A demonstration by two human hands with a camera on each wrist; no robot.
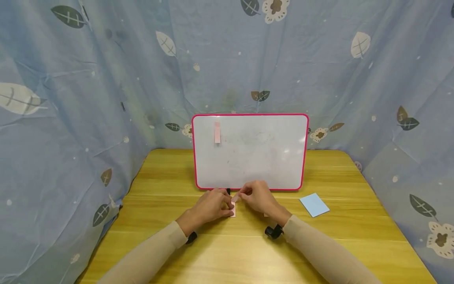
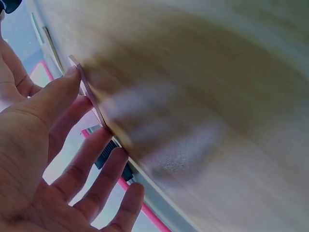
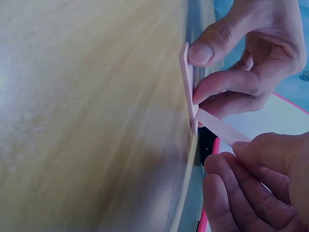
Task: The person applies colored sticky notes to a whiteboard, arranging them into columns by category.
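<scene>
In the head view my left hand (image 1: 213,206) holds a narrow pink sticky note pad (image 1: 233,211) down on the table just in front of the whiteboard. Its thumb and index finger press on the pad's face, as the right wrist view shows, while the other fingers spread toward the board. My right hand (image 1: 258,197) pinches the free end of a thin pink sticky note (image 3: 223,128) between thumb and index finger. That note slants up from one end of the pad, its lower end still at the pad.
A whiteboard (image 1: 252,157) with a pink frame stands behind the hands, with a pink sticky note (image 1: 217,133) stuck at its upper left. To the right lies a blue sticky note pad (image 1: 314,205). Part of a small pinkish piece (image 1: 266,215) shows beside the right wrist. Patterned curtains surround the wooden table (image 1: 227,252).
</scene>
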